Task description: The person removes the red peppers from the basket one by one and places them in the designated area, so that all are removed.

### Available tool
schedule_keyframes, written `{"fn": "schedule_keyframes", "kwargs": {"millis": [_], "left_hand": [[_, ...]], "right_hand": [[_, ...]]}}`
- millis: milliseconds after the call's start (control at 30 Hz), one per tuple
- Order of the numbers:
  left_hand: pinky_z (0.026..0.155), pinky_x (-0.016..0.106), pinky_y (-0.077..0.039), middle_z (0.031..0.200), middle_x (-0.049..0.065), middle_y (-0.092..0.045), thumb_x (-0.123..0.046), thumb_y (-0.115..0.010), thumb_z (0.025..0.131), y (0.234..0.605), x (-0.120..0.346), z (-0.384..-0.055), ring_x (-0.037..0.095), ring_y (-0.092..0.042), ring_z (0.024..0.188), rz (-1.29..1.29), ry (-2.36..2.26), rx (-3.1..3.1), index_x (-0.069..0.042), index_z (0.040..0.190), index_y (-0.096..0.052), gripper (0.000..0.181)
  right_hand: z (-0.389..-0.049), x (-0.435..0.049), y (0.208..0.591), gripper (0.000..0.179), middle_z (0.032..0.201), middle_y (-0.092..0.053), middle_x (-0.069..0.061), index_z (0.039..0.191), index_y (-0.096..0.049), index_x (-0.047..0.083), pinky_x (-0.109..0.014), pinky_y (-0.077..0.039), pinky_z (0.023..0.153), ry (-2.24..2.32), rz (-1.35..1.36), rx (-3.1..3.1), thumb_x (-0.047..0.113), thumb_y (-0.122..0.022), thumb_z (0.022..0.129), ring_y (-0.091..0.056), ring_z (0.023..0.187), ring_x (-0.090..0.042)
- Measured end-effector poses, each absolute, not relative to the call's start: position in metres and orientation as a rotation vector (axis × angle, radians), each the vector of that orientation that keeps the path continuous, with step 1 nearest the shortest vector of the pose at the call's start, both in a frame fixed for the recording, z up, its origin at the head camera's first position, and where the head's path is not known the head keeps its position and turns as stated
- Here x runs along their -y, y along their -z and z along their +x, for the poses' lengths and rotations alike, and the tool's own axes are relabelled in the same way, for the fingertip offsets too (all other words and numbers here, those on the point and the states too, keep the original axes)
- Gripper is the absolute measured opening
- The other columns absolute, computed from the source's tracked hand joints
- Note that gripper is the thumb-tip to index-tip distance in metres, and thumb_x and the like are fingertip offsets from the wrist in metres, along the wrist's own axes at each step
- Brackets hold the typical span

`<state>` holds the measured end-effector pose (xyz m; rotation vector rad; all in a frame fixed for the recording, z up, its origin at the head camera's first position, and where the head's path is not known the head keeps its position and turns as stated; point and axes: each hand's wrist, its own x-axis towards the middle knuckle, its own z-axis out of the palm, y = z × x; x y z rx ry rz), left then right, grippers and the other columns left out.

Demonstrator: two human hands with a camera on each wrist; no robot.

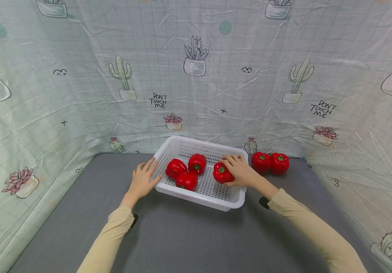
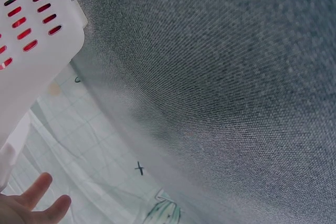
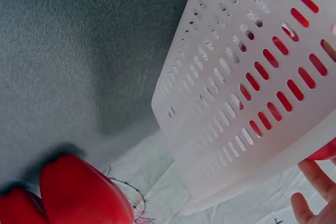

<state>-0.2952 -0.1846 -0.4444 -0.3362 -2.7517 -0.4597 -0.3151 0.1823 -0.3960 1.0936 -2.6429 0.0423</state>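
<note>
A white slotted plastic basket (image 1: pixel 196 196) stands on the table, slightly turned. Three red bell peppers lie together in its left half: one at the left (image 1: pixel 176 168), one behind (image 1: pixel 197 163), one in front (image 1: pixel 187 181). My right hand (image 1: pixel 238 171) reaches over the right rim and holds another red bell pepper (image 1: pixel 222 173) inside the basket. My left hand (image 1: pixel 143 180) rests at the basket's left rim with its fingers spread and fairly straight. In the left wrist view, two of its fingertips (image 2: pixel 59 209) extend beyond the basket wall (image 2: pixel 37 72).
Two more red bell peppers, one nearer the basket (image 1: pixel 261 162) and one farther right (image 1: pixel 279 163), sit side by side on the grey tabletop (image 1: pixel 182 239). Behind and at both sides hangs a cloth printed with cacti (image 1: pixel 196 94).
</note>
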Motion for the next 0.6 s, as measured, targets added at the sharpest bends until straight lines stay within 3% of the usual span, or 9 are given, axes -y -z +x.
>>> {"fn": "schedule_keyframes", "kwargs": {"millis": [600], "left_hand": [[0.091, 0.061, -0.027, 0.144, 0.012, -0.031, -0.038, -0.050, 0.085, 0.445, 0.185, -0.295, 0.044, -0.031, 0.122, -0.338, 0.460, 2.746, -0.012, 0.135, -0.040, 0.058]], "right_hand": [[-0.293, -0.193, 0.398, 0.077, 0.113, -0.049, -0.011, 0.125, -0.045, 0.015, -0.048, -0.035, 0.082, -0.123, 0.848, 2.530, 0.045, -0.074, 0.061, -0.044, 0.104, -0.027]]}}
